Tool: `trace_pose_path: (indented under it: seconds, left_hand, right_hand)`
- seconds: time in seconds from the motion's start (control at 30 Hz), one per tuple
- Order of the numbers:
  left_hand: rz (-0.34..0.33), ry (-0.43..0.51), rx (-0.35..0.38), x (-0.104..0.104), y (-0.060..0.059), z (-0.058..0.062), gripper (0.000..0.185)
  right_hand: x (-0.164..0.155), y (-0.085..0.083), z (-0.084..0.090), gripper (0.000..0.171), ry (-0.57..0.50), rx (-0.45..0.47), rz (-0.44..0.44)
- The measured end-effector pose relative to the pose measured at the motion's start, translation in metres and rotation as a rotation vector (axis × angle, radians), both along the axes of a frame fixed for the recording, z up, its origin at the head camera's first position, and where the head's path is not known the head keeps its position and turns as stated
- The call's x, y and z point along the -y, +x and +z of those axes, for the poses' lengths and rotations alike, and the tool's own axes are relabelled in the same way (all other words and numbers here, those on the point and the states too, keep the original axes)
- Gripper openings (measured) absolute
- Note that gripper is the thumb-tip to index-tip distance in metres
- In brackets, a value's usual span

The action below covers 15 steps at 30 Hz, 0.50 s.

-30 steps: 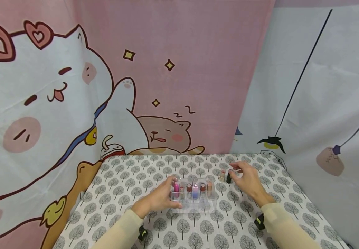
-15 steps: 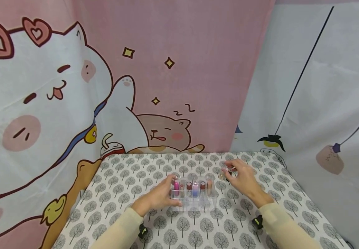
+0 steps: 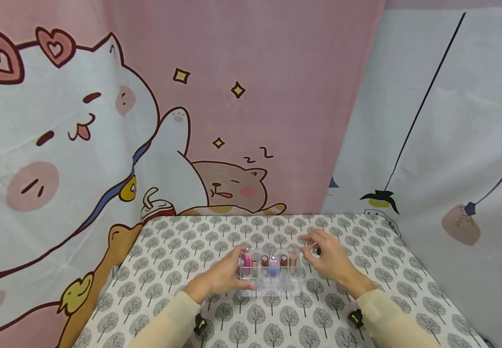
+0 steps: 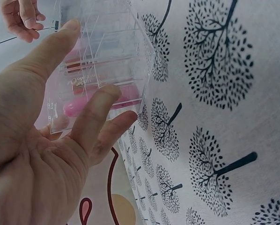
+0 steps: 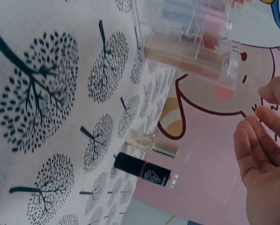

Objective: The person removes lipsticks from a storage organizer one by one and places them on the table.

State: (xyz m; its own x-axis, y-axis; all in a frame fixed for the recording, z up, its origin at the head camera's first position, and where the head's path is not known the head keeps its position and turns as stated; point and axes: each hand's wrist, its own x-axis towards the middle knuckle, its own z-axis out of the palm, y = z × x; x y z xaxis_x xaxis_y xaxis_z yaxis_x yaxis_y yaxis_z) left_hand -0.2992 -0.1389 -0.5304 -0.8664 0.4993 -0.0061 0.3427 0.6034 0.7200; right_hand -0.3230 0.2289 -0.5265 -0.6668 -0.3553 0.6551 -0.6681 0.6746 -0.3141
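Observation:
A clear plastic lipstick organizer (image 3: 272, 286) stands on the table with several lipsticks in its back row. In the head view, a bright pink tube (image 3: 247, 264) fills its left end and a tan tube (image 3: 293, 263) its right end. My left hand (image 3: 220, 275) grips the organizer's left end between thumb and fingers. My right hand (image 3: 328, 255) hovers beyond its right end, fingers loosely bent, nothing visible between them. Below that hand, in the right wrist view, a black lipstick (image 5: 142, 168) and a clear-and-gold lipstick (image 5: 154, 144) stand upright, side by side.
A white cloth printed with grey trees (image 3: 255, 316) covers the table. Behind the table's far edge hangs a pink cartoon curtain (image 3: 285, 121), and a pale curtain (image 3: 433, 145) hangs on the right.
My right hand has moved left from beside the black lipstick, over the two standing lipsticks, toward the organizer's right end. My left hand has kept its grip on the organizer.

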Motion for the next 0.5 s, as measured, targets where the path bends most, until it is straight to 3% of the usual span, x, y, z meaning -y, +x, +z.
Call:
trace_pose_path:
  seconds: [0.17,0.5]
  left_hand:
    - [0.0,-0.008,-0.002,-0.001,-0.001,0.0,0.115]
    - [0.004,-0.014,0.001,0.0,-0.001,-0.002,0.115]
  right_hand:
    - [0.006,0.003,-0.002,0.029,0.026,-0.005,0.024]
    - [0.019,0.007,-0.001,0.022,0.099,0.07,0.06]
